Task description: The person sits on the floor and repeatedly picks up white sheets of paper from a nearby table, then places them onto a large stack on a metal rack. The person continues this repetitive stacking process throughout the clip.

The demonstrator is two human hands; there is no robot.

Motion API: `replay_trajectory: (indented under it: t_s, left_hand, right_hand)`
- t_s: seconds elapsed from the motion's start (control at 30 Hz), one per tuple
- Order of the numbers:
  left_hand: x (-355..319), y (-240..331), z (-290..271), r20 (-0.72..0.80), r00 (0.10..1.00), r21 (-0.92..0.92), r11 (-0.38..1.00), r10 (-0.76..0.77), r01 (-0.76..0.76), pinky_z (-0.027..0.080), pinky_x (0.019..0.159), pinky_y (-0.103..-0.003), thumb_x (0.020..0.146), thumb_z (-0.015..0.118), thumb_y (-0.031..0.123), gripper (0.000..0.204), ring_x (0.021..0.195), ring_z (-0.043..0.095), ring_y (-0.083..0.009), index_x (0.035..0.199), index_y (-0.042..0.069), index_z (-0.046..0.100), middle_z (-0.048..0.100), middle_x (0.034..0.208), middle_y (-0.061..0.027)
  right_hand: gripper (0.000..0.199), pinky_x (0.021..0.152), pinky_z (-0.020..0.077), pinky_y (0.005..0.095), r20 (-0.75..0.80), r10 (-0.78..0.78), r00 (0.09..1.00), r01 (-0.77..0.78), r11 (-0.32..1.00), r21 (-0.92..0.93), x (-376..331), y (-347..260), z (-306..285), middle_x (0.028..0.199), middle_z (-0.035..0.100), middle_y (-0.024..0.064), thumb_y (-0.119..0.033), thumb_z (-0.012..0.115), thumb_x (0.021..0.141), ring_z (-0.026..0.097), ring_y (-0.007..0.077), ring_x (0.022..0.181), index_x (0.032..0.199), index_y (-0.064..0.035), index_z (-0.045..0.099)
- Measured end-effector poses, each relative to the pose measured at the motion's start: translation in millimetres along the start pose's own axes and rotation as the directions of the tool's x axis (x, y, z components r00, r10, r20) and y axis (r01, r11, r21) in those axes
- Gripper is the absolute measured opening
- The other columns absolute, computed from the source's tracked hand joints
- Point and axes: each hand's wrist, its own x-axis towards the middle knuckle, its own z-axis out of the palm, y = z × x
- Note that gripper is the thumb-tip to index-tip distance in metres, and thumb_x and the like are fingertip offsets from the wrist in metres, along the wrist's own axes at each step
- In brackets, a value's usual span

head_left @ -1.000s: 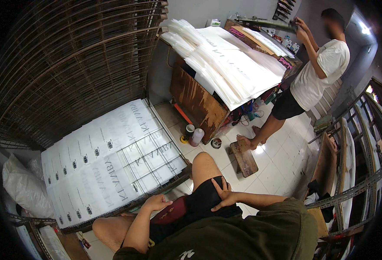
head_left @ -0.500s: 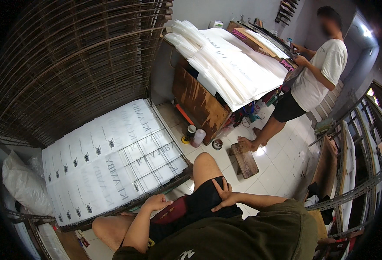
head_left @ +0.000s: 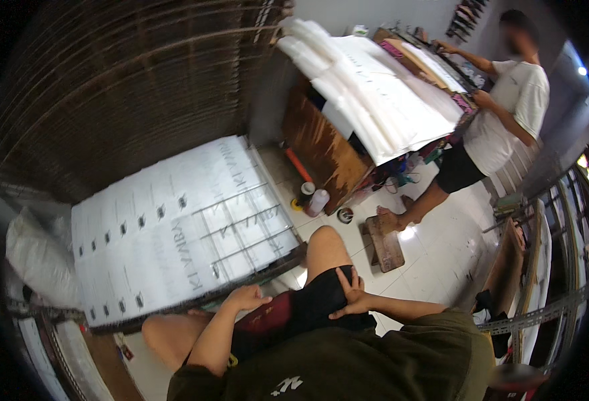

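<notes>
My left hand [head_left: 247, 298] rests over my left thigh, loosely curled with the thumb out; I see nothing in it. My right hand [head_left: 352, 294] lies with fingers spread on the black shorts [head_left: 308, 304] over my right thigh, holding nothing. A dark red patch of the shorts shows between the two hands. Beyond my left hand lies a broad layer of printed, translucent white sheets [head_left: 174, 227] on a wire rack [head_left: 241, 230].
Hinged wire racks [head_left: 134, 87] rise behind the sheets. More white sheets [head_left: 381, 100] cover a wooden cabinet [head_left: 328, 144]. At a bench, a co-worker [head_left: 508, 100] has one foot on a low wooden stool [head_left: 382, 244]. Bottles and tins [head_left: 318, 202] stand on the floor; metal shelving [head_left: 541, 304] is at right.
The view has turned slightly, so the surroundings sit further right. My hands stay on my lap. The co-worker's hands have moved apart, one reaching further across the bench.
</notes>
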Motion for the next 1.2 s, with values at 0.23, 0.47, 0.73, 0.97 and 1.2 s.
replay_trajectory:
  t_s: [0.23,0.47,0.73,0.97,1.2]
  left_hand:
    - [-4.2,6.9,-6.9,0.019,1.0,-0.009,1.0,-0.004,0.004,0.048,0.067,-0.04,0.072,0.055,0.069,0.064,0.078,0.063,-0.0325,0.081,0.005,0.058,0.064,0.079,-0.0161]
    - [-6.7,6.7,-10.1,-0.017,1.0,-0.011,1.0,-0.008,0.008,0.046,0.066,-0.041,0.075,0.056,0.066,0.062,0.077,0.062,-0.0332,0.081,0.005,0.057,0.064,0.079,-0.0179]
    - [-13.0,5.5,-11.8,0.004,1.0,-0.04,0.999,-0.018,0.018,0.046,0.066,-0.041,0.074,0.055,0.066,0.061,0.078,0.062,-0.0325,0.08,0.005,0.056,0.063,0.077,-0.0153]
    - [-6.0,7.5,-6.4,0.006,0.999,-0.011,0.999,0.034,-0.034,0.047,0.066,-0.04,0.074,0.056,0.067,0.061,0.078,0.062,-0.032,0.079,0.006,0.056,0.063,0.078,-0.0151]
    - [0.9,9.2,-5.9,0.094,0.995,-0.005,1.0,-0.026,0.026,0.047,0.068,-0.039,0.072,0.057,0.069,0.064,0.08,0.062,-0.0312,0.078,0.006,0.057,0.064,0.082,-0.016]
  right_hand:
    - [0.085,0.103,0.0249,0.0542,-0.61,-0.167,0.775,0.276,0.957,0.089,-11.6,10.8,47.3,0.14,0.021,0.0329,-0.049,0.067,0.074,0.025,0.048,0.128,0.141,-0.0112,0.031]
    - [0.091,0.104,0.0235,0.0547,-0.504,-0.181,0.845,0.233,0.972,0.042,-10.0,16.1,43.3,0.144,0.012,0.0305,-0.053,0.065,0.075,0.019,0.0465,0.131,0.143,-0.0112,0.022]
    - [0.112,0.106,0.0184,0.0566,-0.328,-0.113,0.938,0.156,0.981,0.111,0.4,6.6,33.1,0.144,0.003,0.0325,-0.058,0.072,0.065,0.01,0.049,0.132,0.145,-0.0132,0.008]
    - [0.143,0.11,0.0133,0.0481,0.56,-0.065,0.826,-0.042,0.983,0.177,22.0,38.3,-35.7,0.139,-0.036,0.0241,-0.052,0.08,0.06,-0.018,0.0312,0.136,0.131,-0.0213,-0.04]
    - [0.134,0.109,0.0115,0.0451,0.847,-0.338,0.41,-0.047,0.92,0.389,52.8,52.2,-77.4,0.129,-0.047,0.0261,-0.043,0.077,0.069,-0.018,0.0295,0.134,0.127,-0.0297,-0.044]
